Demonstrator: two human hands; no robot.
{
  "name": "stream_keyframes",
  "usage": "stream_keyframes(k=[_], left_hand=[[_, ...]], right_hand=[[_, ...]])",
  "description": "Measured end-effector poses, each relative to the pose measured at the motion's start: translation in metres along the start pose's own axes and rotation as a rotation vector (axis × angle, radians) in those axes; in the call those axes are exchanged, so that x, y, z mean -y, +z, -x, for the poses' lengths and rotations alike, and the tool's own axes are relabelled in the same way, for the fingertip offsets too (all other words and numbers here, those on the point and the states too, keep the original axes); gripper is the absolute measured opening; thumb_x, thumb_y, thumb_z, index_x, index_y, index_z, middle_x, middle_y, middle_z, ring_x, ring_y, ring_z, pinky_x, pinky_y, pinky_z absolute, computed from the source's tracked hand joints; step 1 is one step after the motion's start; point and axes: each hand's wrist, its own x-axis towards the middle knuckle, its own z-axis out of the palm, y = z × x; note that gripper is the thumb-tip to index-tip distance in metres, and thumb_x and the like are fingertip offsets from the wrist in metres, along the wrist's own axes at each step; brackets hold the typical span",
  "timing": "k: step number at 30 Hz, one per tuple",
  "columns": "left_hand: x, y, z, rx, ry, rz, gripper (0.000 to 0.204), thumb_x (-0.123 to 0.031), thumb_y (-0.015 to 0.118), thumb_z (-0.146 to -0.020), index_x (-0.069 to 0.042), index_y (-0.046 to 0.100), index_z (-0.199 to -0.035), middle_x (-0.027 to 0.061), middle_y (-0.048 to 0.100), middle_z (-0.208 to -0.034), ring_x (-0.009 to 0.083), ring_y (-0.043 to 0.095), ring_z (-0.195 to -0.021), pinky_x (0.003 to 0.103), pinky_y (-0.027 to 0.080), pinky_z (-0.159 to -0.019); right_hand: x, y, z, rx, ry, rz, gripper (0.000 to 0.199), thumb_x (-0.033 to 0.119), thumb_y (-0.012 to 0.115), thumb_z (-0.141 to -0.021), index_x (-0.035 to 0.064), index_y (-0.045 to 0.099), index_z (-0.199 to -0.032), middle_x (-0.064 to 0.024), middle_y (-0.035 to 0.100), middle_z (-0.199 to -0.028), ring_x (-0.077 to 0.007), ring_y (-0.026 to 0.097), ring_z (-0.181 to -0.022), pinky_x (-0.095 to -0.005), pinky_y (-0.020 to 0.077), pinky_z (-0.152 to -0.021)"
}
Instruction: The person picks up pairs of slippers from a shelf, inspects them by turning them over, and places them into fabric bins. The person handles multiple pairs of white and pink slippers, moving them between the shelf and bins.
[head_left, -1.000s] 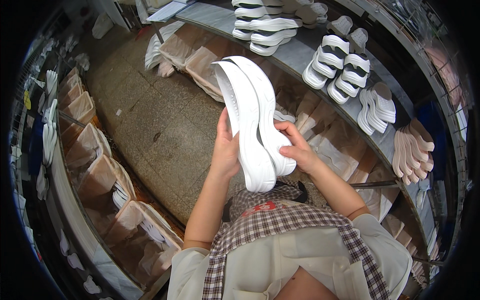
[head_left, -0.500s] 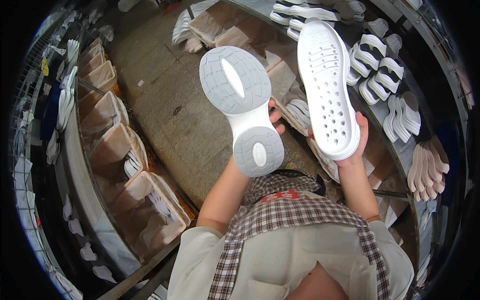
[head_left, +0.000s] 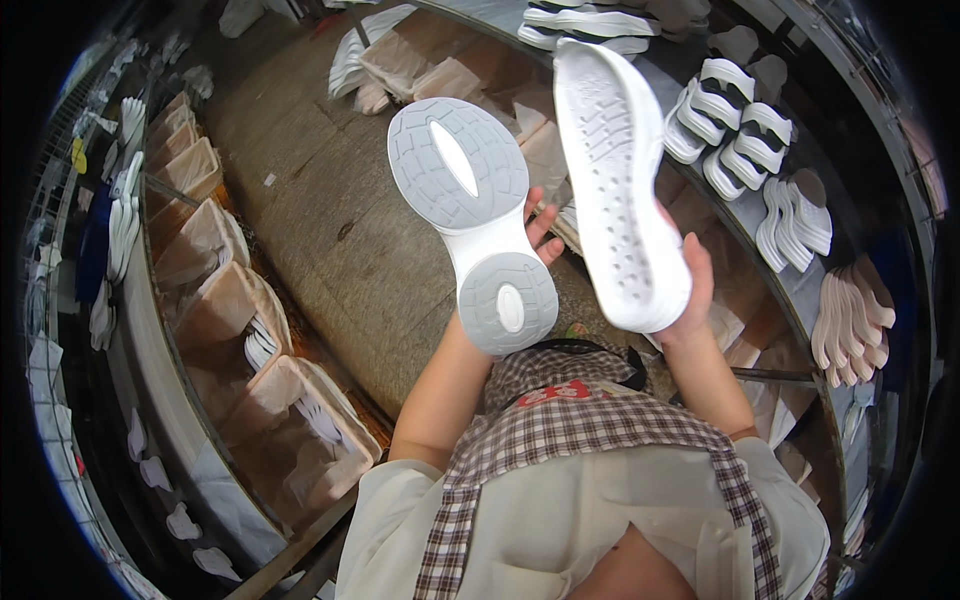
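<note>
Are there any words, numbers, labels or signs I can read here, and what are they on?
None that I can read out.
Red patch on the checked apron: pale marks, too small to make out.
White sole in the right hand: raised marks near the toe, too blurred to read.
Grey-treaded sole in the left hand: a tread pattern, no letters visible.

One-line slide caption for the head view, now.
Left hand holds a grey-treaded sole, tread toward the camera; right hand holds a white sole, its dimpled inner side showing.
</note>
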Motion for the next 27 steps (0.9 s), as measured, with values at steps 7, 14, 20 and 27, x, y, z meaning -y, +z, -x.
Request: stream_keyframes(k=[7, 14, 20, 27], left_hand=[[0.009, 0.0, 0.007, 0.051, -0.074, -0.209, 0.047, -0.03, 0.041, -0.096, -0.01, 0.031, -0.137, 0.0151, 0.038, -0.136, 0.0235, 0.049, -0.115, 0.03, 0.047, -0.092], [0.007, 0.005, 0.001, 0.201, -0.224, 0.239, 0.058, -0.027, 0.05, -0.092, 0.0, 0.027, -0.137, 0.0229, 0.044, -0.127, 0.0356, 0.053, -0.107, 0.042, 0.054, -0.081], [0.007, 0.008, -0.003, 0.104, -0.307, 0.358, 0.066, -0.034, 0.056, -0.088, 0.0, 0.027, -0.137, 0.0266, 0.046, -0.121, 0.0374, 0.054, -0.094, 0.041, 0.054, -0.078], [0.021, -0.044, -0.027, 0.046, -0.416, 0.279, 0.068, -0.043, 0.052, -0.089, -0.007, 0.025, -0.141, 0.0255, 0.048, -0.122, 0.0341, 0.053, -0.098, 0.042, 0.047, -0.077]], right_hand=[[0.009, 0.016, -0.007, 0.504, -0.293, 1.079, 0.071, 0.055, 0.013, -0.094, 0.0039, 0.045, -0.131, -0.0142, 0.041, -0.138, -0.025, 0.041, -0.115, -0.0366, 0.0261, -0.099], [0.022, 0.002, -0.003, 0.165, -0.472, 0.807, 0.054, 0.042, 0.026, -0.097, 0.0, 0.056, -0.113, -0.0131, 0.058, -0.115, -0.0217, 0.053, -0.103, -0.0316, 0.0369, -0.09], [0.078, -0.07, 0.012, -0.373, -0.59, 0.535, 0.019, 0.014, 0.05, -0.091, 0.001, 0.059, -0.102, -0.0107, 0.061, -0.107, -0.0153, 0.054, -0.1, -0.0271, 0.0389, -0.084], [0.164, -0.182, 0.054, -0.871, -1.073, 0.608, 0.012, 0.009, 0.055, -0.087, 0.0051, 0.059, -0.097, -0.0023, 0.061, -0.095, -0.0081, 0.052, -0.086, -0.0199, 0.0372, -0.073]])
